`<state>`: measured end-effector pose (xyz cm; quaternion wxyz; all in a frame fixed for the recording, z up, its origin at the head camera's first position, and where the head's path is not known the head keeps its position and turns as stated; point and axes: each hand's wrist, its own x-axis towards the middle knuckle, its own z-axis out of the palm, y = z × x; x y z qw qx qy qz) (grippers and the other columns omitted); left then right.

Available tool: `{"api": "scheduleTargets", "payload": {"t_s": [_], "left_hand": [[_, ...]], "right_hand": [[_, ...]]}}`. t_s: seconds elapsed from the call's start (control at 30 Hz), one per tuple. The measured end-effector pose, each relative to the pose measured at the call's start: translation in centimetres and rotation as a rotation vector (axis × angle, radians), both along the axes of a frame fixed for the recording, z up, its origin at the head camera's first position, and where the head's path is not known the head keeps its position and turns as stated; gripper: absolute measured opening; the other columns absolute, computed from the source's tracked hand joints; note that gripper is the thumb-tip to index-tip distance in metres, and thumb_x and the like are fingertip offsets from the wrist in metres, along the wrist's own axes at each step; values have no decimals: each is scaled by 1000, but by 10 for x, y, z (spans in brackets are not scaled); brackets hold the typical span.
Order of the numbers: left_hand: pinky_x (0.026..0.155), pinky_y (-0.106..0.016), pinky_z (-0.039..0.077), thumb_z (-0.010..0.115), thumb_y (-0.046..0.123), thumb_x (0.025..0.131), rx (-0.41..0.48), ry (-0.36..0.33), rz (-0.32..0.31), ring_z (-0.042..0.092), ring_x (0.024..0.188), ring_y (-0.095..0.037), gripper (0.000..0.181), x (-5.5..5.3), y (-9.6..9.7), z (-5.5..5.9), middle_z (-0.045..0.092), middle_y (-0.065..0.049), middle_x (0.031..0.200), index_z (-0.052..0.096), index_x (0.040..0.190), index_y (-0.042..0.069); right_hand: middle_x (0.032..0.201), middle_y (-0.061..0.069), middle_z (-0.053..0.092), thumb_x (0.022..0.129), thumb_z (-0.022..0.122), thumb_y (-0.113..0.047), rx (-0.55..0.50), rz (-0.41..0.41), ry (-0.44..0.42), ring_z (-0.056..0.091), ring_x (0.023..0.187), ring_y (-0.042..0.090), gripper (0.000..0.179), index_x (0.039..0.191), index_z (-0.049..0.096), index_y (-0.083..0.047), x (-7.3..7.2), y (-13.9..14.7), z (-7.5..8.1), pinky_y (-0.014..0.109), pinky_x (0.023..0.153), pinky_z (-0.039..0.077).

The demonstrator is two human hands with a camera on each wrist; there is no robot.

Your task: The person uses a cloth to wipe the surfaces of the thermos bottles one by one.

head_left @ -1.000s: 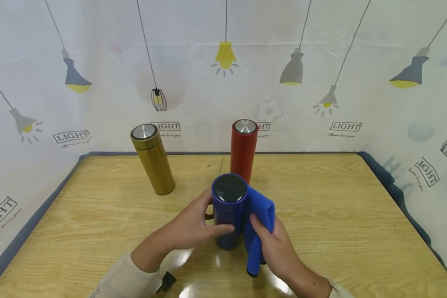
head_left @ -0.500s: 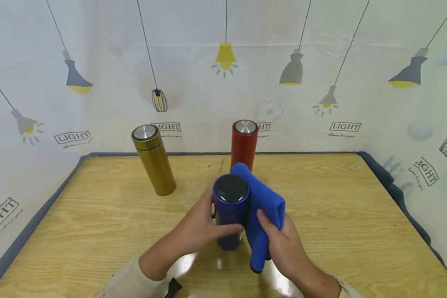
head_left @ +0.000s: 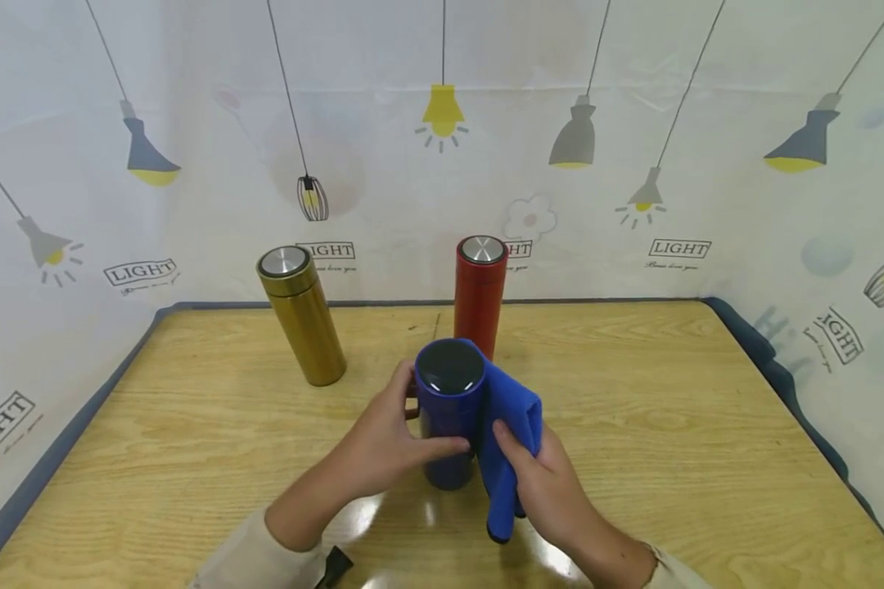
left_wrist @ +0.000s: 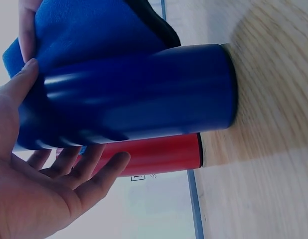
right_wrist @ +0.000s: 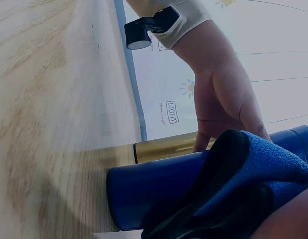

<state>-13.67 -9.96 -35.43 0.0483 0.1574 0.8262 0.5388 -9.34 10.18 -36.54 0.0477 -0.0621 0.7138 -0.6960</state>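
Blue bottle (head_left: 449, 415) upright, in front of the red bottle (head_left: 480, 303); left hand (head_left: 383, 446) loosely curled round it, right hand (head_left: 548, 484) pinching blue cloth (head_left: 511, 401) alongside. I note the cloth just slipping lower: a rubbing stroke, I judge

Blue bottle (head_left: 449, 413) and cloth (head_left: 511, 417) blocked the red bottle (head_left: 479, 303)'s base from the head view; the right-wrist view's edge chopped the right hand (right_wrist: 291, 216)!

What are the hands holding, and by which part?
Left hand: the blue bottle, around its upper body. Right hand: the cloth, by its right side.
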Motion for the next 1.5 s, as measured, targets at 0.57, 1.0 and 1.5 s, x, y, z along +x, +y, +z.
{"api": "scheduleTargets", "payload": {"t_s": [0.57,1.0,1.5], "left_hand": [[101,-57,51,84,31,82,7,-17,-99,52,134,-27,87,-4,-5,-1,53,-2,144,32,151,26],[100,-48,53,82,33,83,-43,38,-101,54,131,-24,81,-6,-9,0,55,-2,142,38,150,22],[99,-42,55,85,30,81,-48,76,-40,56,126,-20,86,-5,-7,-1,55,0,139,32,149,23]], "right_hand": [[144,13,55,107,46,-23,30,24,104,52,131,31,44,149,43,-11,-3,6,18,54,106,45],[152,16,46,107,47,-25,79,64,-13,44,139,36,52,154,32,-8,-7,0,-7,58,112,40],[147,14,51,107,45,-24,48,34,101,49,134,33,46,150,39,-10,-12,4,19,58,109,42]]}}
